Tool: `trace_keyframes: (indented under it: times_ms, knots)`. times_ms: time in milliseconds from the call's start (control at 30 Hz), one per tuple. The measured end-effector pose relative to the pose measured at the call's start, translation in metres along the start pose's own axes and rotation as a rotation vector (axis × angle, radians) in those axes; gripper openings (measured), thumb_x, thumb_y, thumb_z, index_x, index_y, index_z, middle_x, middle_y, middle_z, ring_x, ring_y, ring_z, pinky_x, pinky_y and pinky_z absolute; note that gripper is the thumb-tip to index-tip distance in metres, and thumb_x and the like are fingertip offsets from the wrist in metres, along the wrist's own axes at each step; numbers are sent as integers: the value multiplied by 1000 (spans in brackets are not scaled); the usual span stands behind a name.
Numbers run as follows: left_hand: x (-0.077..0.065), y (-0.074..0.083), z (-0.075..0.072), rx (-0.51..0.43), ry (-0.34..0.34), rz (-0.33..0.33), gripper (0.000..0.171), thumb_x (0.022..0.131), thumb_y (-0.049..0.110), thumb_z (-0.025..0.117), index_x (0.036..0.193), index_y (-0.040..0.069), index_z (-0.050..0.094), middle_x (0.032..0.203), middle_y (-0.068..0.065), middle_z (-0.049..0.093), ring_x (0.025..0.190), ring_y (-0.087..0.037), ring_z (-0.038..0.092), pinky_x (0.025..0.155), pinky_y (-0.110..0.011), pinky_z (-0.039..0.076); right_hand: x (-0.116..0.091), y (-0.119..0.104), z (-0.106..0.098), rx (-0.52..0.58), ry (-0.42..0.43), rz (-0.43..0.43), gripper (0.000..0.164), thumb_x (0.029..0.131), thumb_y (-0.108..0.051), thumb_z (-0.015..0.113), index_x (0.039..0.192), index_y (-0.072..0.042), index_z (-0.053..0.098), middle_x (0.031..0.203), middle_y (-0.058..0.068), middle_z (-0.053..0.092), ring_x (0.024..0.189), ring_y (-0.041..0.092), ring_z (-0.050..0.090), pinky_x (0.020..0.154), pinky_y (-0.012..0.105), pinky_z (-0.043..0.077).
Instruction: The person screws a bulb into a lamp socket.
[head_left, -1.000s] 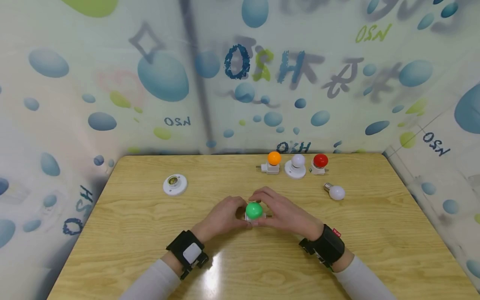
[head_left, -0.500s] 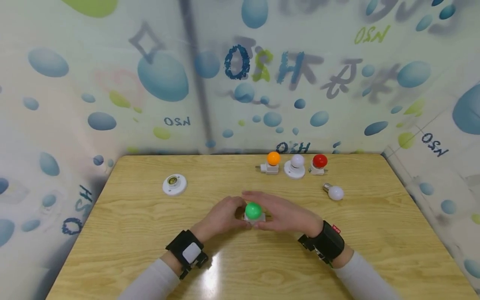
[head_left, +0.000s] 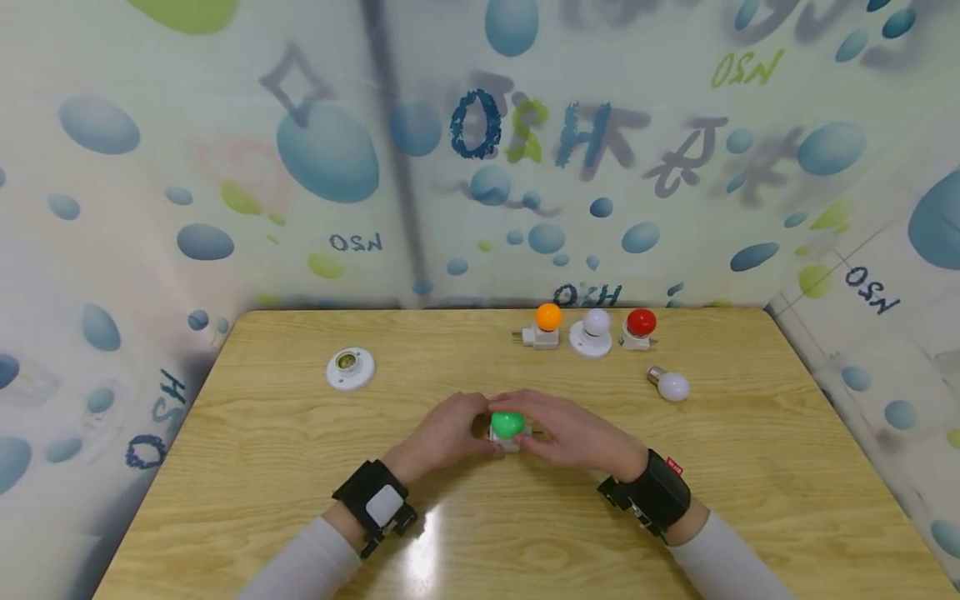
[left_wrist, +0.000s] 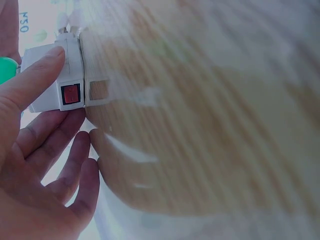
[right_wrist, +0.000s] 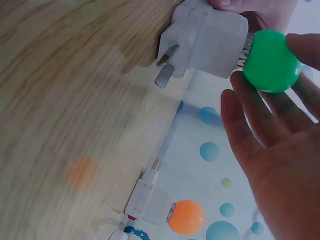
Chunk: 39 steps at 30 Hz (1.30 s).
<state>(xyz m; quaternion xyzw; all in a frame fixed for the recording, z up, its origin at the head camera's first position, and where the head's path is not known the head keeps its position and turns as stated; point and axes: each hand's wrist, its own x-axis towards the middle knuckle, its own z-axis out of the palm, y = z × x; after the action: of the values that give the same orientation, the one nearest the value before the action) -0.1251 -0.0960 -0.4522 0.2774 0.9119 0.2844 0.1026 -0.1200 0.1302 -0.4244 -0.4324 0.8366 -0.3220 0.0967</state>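
Note:
A green bulb (head_left: 507, 424) sits in a white plug-in lamp socket (left_wrist: 50, 95) at the middle of the table. My left hand (head_left: 446, 432) holds the socket by its end, thumb on the side beside a red rocker switch (left_wrist: 71, 94) and fingertips at the other side. From the right, my right hand (head_left: 576, 433) grips the green bulb between thumb and fingers. In the right wrist view, metal threads show between bulb and socket, and two flat prongs (right_wrist: 164, 77) stick out of the socket.
At the back right stand an orange bulb (head_left: 548, 317) in a plug-in socket, a white bulb (head_left: 596, 322) in a round base, and a red bulb (head_left: 641, 322) in a socket. A loose white bulb (head_left: 672, 386) lies before them. A round lamp holder (head_left: 350, 369) lies at the left.
The right hand's fingers spread away from the green bulb, then came back around it, with the thumb now on its front. The left hand and the socket stayed in place.

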Motion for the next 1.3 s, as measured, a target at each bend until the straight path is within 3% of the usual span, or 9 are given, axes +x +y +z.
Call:
trace_keyframes:
  times_ms: [233, 400, 500, 633, 800, 967, 1133, 1300]
  knots:
    - [0, -1, 1, -6, -2, 22, 41, 74, 38, 80, 105, 15, 69, 95, 10, 62, 85, -8, 53, 79, -28, 45, 2, -1, 3, 40, 57, 63, 45, 91, -30, 65, 131, -14, 53, 122, -11, 52, 104, 4, 49, 87, 32, 49]
    - [-1, -1, 3, -2, 1, 13, 40, 73, 40, 80, 101, 15, 67, 90, 9, 60, 81, -10, 51, 74, -28, 45, 3, 0, 6, 12, 75, 64, 40, 90, -35, 66, 125, -18, 55, 117, -11, 49, 99, 5, 48, 84, 29, 50]
    - [-2, -1, 4, 5, 2, 12, 40, 73, 40, 80, 101, 14, 68, 88, 9, 59, 79, -10, 51, 71, -27, 44, 2, 0, 7, -8, 71, 49, 45, 89, -42, 63, 127, -19, 54, 123, -9, 48, 106, 5, 48, 88, 30, 48]
    - [-2, 0, 2, 18, 5, 22, 45, 73, 40, 80, 107, 14, 68, 91, 8, 62, 80, -10, 52, 72, -27, 45, 2, 1, 3, -49, 32, 14, 59, 90, -48, 61, 139, -19, 48, 143, -6, 41, 127, 10, 42, 98, 35, 43]
    - [-2, 2, -1, 13, -9, 9, 55, 73, 39, 81, 119, 14, 65, 98, 7, 64, 84, -9, 54, 74, -27, 46, 4, -1, -4, -71, -57, -34, 54, 95, -32, 60, 145, -19, 45, 150, -6, 38, 135, 12, 36, 104, 35, 37]
    - [-1, 2, -1, 20, -14, -4, 49, 72, 39, 81, 110, 12, 66, 88, 6, 60, 77, -11, 50, 66, -26, 43, 6, -2, -5, -39, -24, -31, 45, 93, -22, 63, 136, -14, 54, 135, -6, 52, 121, 10, 49, 96, 33, 44]
    - [-1, 1, 0, 33, 12, 20, 43, 73, 39, 80, 104, 12, 68, 89, 7, 61, 80, -10, 52, 70, -27, 44, 9, -3, 1, -78, 76, -7, 42, 87, -35, 69, 123, -16, 59, 114, -10, 54, 97, 4, 50, 83, 26, 49]
    - [0, 0, 1, 50, 28, 43, 38, 76, 39, 78, 101, 12, 68, 91, 6, 63, 82, -10, 54, 74, -26, 45, 10, -3, 5, -150, 129, 40, 45, 81, -45, 71, 116, -19, 58, 104, -13, 49, 88, 4, 49, 75, 19, 47]
